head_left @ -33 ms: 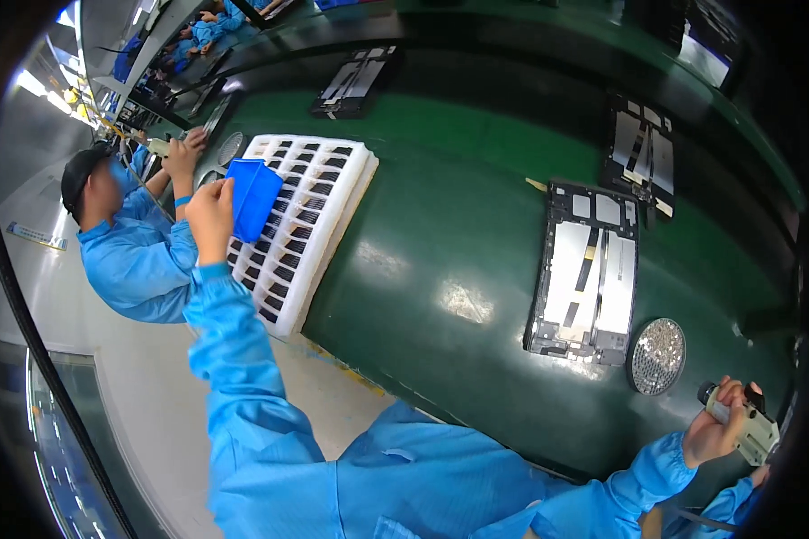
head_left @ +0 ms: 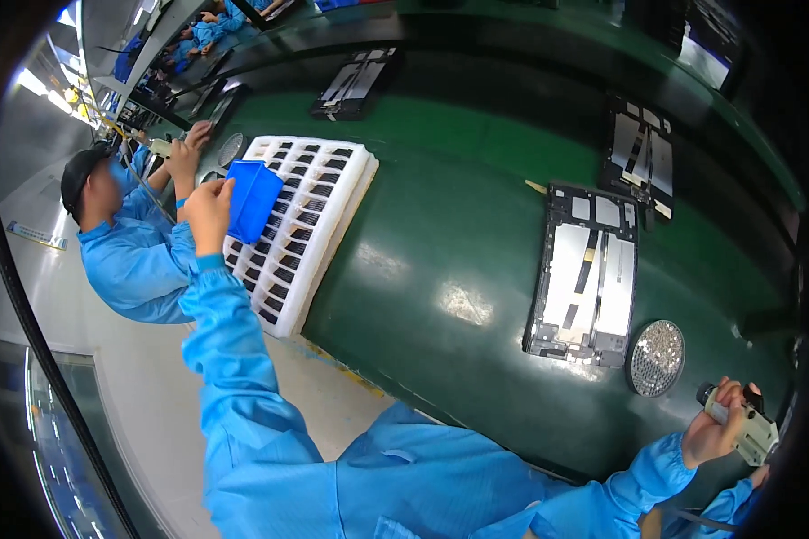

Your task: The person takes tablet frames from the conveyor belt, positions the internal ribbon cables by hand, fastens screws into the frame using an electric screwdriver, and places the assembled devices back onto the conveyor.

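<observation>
My left hand point(head_left: 208, 217) pinches the rim of a small blue plastic bin point(head_left: 255, 203), tilted above the left part of a white foam tray point(head_left: 340, 235). Rows of slots in that tray hold dark flat parts. At the far right, my right hand point(head_left: 721, 424) is wrapped round a cream electric screwdriver point(head_left: 757, 438) with black ends; its tip cannot be made out. A round dish of small shiny metal pieces point(head_left: 656, 357) lies near that hand. Beside the dish is an opened tablet-like device point(head_left: 584, 274), its silver battery panels and dark ribbon strips facing up.
The green bench top point(head_left: 404, 269) carries another opened device point(head_left: 640, 153) at the far right and one more point(head_left: 355, 83) at the back. A co-worker in blue point(head_left: 139, 242) sits at the left, holding a similar tool. Another person's sleeve point(head_left: 733, 508) shows at lower right.
My left forearm has shifted very slightly, with the blue bin still in hand. My right hand and the devices stay where they were.
</observation>
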Demonstrator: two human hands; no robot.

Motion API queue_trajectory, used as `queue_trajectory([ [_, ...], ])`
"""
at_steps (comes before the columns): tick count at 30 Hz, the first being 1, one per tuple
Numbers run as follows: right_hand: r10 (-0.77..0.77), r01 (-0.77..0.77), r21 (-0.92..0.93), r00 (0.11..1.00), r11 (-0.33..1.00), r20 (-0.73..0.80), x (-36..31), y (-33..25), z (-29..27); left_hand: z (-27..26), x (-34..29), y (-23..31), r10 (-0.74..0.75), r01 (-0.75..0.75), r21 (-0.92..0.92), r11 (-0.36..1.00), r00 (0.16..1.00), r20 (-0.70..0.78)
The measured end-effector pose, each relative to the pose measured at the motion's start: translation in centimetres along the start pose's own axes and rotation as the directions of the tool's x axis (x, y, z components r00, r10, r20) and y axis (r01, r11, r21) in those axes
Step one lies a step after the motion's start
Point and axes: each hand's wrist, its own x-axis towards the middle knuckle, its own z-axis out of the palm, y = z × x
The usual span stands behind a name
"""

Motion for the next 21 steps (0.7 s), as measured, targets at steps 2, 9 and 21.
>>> queue_trajectory([
  [2, 0.005, -0.005, -0.014, 1.0, 1.0, -0.018, 0.0, 0.0, -0.1, 0.2, 1.3, -1.1, 0.045, -0.05, 0.05, 0.998, 0.995, 0.085],
  [9, -0.174, 0.146, -0.199, 0.976, 0.969, -0.13, -0.2, -1.0, 0.5, -0.7, -2.4, 11.7, 0.34, -0.365, -0.232, 0.902, 0.93, -0.141],
  [21, -0.004, -0.015, 0.102, 0.984, 0.995, 0.178, -0.6, 0.2, 6.1, 0.8, -20.0, 37.3, 0.955, -0.521, -0.843, 0.136, 0.296, -0.029],
])
